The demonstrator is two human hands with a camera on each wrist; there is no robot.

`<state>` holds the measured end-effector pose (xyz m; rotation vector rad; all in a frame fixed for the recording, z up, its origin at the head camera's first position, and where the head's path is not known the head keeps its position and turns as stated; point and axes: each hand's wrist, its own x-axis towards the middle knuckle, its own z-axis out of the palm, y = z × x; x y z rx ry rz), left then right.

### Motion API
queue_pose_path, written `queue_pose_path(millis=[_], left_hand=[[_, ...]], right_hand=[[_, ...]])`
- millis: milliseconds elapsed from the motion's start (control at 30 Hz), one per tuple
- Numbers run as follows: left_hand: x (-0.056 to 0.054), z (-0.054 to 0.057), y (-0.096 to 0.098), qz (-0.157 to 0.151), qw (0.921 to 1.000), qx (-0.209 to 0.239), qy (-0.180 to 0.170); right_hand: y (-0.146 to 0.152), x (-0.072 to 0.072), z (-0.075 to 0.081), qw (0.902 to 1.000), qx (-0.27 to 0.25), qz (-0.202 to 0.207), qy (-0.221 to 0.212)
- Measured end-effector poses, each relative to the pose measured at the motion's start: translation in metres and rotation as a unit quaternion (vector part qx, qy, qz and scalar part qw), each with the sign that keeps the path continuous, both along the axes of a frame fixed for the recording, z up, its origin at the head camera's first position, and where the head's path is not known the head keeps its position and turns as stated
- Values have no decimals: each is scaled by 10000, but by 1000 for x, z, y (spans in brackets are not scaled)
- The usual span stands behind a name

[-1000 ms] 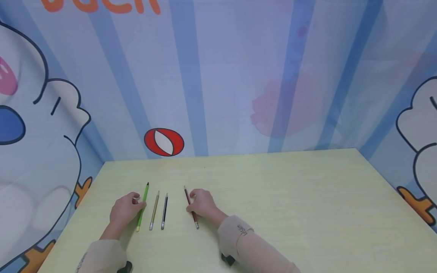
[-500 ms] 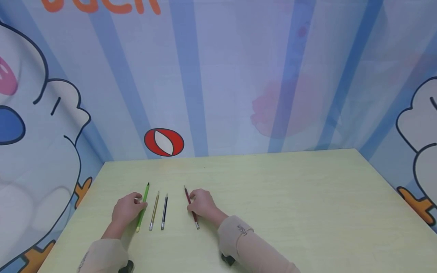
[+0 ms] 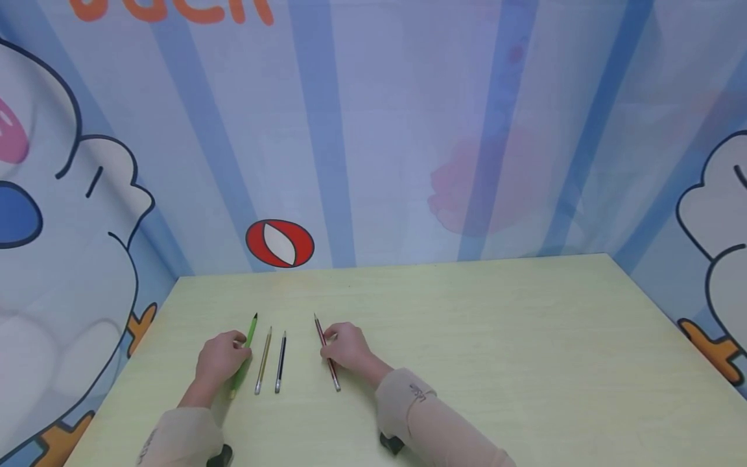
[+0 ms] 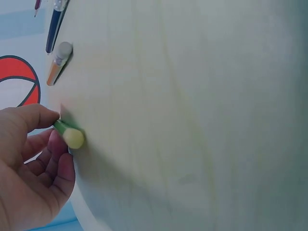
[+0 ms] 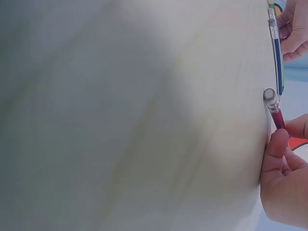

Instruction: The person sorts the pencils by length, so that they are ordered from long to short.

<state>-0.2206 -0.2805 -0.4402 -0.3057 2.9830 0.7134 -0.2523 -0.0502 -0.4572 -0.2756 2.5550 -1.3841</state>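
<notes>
Four pencils would exceed a plain count, so several pencils are in view. My left hand (image 3: pixel 220 358) pinches a green pencil (image 3: pixel 251 331) between thumb and fingers; its pale yellow end (image 4: pixel 74 138) faces the left wrist camera. My right hand (image 3: pixel 349 347) pinches a dark red pencil (image 3: pixel 334 376) near its middle, and the metal-banded eraser end (image 5: pixel 270 95) shows in the right wrist view. Between the hands lie a gold pencil (image 3: pixel 264 360) and a dark blue pencil (image 3: pixel 281 362), side by side, points toward the back, touched by neither hand.
A pale wooden table (image 3: pixel 496 344) spreads out under both hands, reaching far to the right. Behind it hangs a blue striped backdrop (image 3: pixel 385 130) with cartoon figures, and a red and white printed shape (image 3: pixel 280 243) sits just above the table's back edge.
My left hand has moved slightly to the right with the green pencil, which now leans a little more. The right hand and the red pencil have barely shifted.
</notes>
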Motion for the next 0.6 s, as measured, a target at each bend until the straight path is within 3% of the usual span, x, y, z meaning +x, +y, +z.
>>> queue_pose_path(millis=[300,433,600], left_hand=[[2,2,-4,64,9995,246,194],[3,5,-2,74,9979,593,258],[4,17,12,69,9932,1130,270]], right_hand=[[1,2,4,9994,-298,26,-197],[3,1,5,9977,-549,58,-395],[9,1,6,9949,-837,109,-559]])
